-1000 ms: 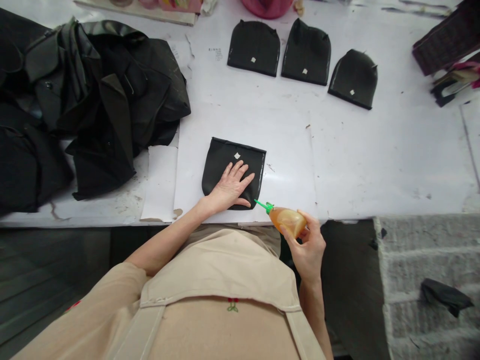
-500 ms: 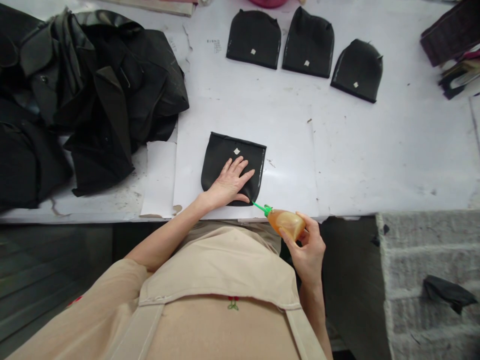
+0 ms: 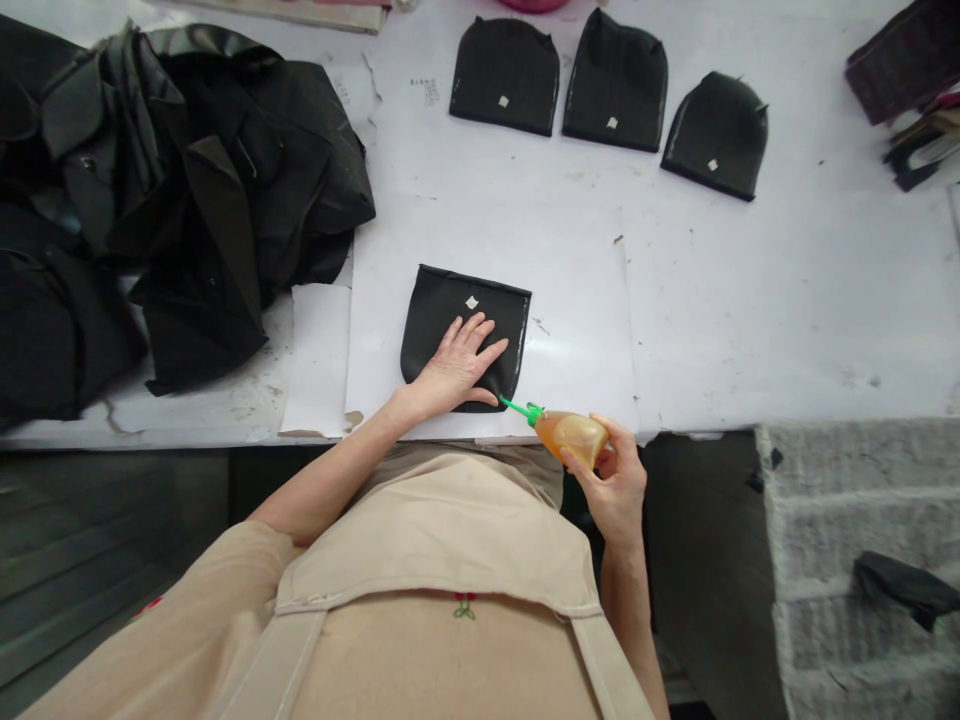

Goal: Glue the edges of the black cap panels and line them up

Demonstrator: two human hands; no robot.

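A black flat piece point(image 3: 435, 310) with one rounded end and a small whitish square mark lies near the table's front edge. My left hand point(image 3: 461, 365) rests flat on it with fingers spread. A shiny whitish line runs along the piece's right edge. In my right hand point(image 3: 619, 490) is a squeeze bottle point(image 3: 570, 437) of amber liquid with a green nozzle. The bottle lies nearly level, and its nozzle tip is at the piece's lower right corner, close to my left thumb.
Three similar black pieces point(image 3: 613, 85) lie in a row at the back of the white table point(image 3: 750, 300). A heap of black material point(image 3: 225, 170) covers the left side. Dark items point(image 3: 900, 60) stand at the far right. A grey textured surface point(image 3: 862, 500) is at lower right.
My right hand and the bottle have shifted slightly up and left, and the bottle is a little more level. My left hand stays pressed on the black piece.
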